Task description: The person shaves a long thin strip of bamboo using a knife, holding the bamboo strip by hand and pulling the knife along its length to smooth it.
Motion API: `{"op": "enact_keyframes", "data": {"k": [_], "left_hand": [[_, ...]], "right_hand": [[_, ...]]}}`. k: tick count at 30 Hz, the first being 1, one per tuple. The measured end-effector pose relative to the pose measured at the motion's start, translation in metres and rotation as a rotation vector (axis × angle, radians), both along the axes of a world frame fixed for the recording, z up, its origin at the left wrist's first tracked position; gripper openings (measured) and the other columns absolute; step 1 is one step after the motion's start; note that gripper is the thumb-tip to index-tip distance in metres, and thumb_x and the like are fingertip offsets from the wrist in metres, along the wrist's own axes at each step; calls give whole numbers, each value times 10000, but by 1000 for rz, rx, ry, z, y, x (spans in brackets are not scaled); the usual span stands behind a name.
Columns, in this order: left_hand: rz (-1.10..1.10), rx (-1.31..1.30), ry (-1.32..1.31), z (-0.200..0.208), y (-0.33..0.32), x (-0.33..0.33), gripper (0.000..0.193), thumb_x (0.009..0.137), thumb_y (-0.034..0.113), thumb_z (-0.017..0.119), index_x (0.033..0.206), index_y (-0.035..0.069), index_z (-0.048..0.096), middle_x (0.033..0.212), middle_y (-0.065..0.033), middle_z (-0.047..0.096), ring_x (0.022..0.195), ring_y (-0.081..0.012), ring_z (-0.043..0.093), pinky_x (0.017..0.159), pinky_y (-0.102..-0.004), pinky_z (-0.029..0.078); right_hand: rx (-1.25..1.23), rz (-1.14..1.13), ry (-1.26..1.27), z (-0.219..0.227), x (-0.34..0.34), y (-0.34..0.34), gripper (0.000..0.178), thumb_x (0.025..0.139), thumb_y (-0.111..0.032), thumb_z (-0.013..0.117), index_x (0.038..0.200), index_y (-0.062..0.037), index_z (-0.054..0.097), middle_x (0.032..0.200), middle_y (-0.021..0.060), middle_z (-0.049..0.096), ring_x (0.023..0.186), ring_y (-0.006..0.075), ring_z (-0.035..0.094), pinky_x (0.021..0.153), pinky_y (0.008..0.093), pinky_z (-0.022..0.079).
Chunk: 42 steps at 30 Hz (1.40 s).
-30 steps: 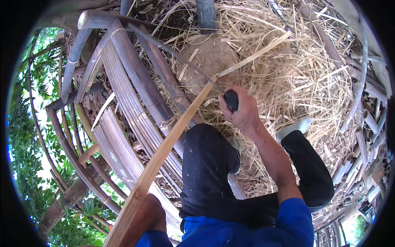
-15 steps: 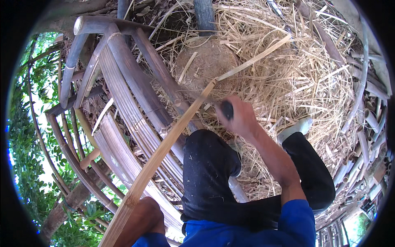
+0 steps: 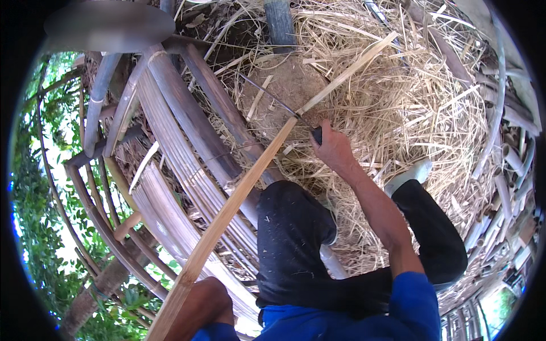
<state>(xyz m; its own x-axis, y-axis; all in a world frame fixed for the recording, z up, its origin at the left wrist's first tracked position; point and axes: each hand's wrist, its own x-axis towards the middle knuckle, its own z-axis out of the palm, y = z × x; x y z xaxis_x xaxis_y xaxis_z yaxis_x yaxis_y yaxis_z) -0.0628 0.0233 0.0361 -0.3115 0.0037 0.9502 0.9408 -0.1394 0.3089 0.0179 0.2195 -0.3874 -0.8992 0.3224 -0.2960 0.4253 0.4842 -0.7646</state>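
My right hand point(image 3: 333, 148) is closed round the black handle of a knife point(image 3: 272, 95). Its thin dark blade points up and to the left, lying across a long pale bamboo strip point(image 3: 236, 199) at a notch or node. From the lower left edge the strip slants up to the right, over the bench and past my knee, its narrower far part above the straw. My left arm point(image 3: 202, 304) is bent beside the strip's near end; the left hand is out of the picture.
A dark bamboo bench point(image 3: 196, 119) with slats stands at the left. Beyond the blade is a round brown block point(image 3: 284, 85) by a grey post point(image 3: 280, 25). Straw shavings point(image 3: 392, 113) cover the ground. Cut bamboo pieces point(image 3: 512, 165) lie at the far right.
The knife blade, smeared by motion before, now shows clearly across the strip. My right hand has shifted slightly, and the strip's far end has moved a little left and up.
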Motion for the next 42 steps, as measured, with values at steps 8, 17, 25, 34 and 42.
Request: {"op": "enact_keyframes", "data": {"k": [8, 17, 25, 34, 42], "left_hand": [[56, -10, 0, -1, -2, 0, 326, 1074, 346, 497, 821, 142, 467, 629, 90, 373, 414, 1, 387, 330, -160, 318], [18, 72, -54, 2, 12, -2, 359, 1085, 381, 446, 813, 147, 444, 605, 86, 345, 424, -14, 383, 337, -169, 318], [-83, 202, 62, -10, 17, 1, 378, 1091, 390, 426, 804, 144, 420, 597, 79, 316, 420, -26, 320, 334, -183, 261], [121, 291, 49, -3, 13, -3, 453, 1086, 393, 408, 697, 160, 421, 520, 83, 300, 347, -31, 304, 290, -194, 290], [49, 270, 21, -9, 11, -2, 449, 1091, 419, 386, 733, 157, 453, 547, 92, 334, 362, -18, 340, 300, -173, 307]], "right_hand": [[-123, 52, -256, 59, -15, 6, 383, 959, -294, 679, 1069, 28, 505, 815, 259, 680, 714, 420, 711, 553, 460, 560], [-53, -37, -179, 5, 6, -2, 411, 929, -257, 699, 1163, 23, 509, 833, 252, 686, 729, 426, 710, 630, 508, 577], [-156, -18, 340, 54, 12, -4, 382, 926, -276, 728, 1105, -1, 533, 829, 235, 677, 695, 368, 717, 589, 424, 574], [-169, -94, 10, 45, -7, 15, 381, 959, -308, 661, 1094, 11, 502, 768, 255, 663, 675, 448, 682, 595, 513, 533], [-38, 23, 443, 60, 0, -13, 368, 944, -269, 701, 1102, -8, 495, 711, 193, 666, 538, 315, 682, 462, 400, 563]]}}
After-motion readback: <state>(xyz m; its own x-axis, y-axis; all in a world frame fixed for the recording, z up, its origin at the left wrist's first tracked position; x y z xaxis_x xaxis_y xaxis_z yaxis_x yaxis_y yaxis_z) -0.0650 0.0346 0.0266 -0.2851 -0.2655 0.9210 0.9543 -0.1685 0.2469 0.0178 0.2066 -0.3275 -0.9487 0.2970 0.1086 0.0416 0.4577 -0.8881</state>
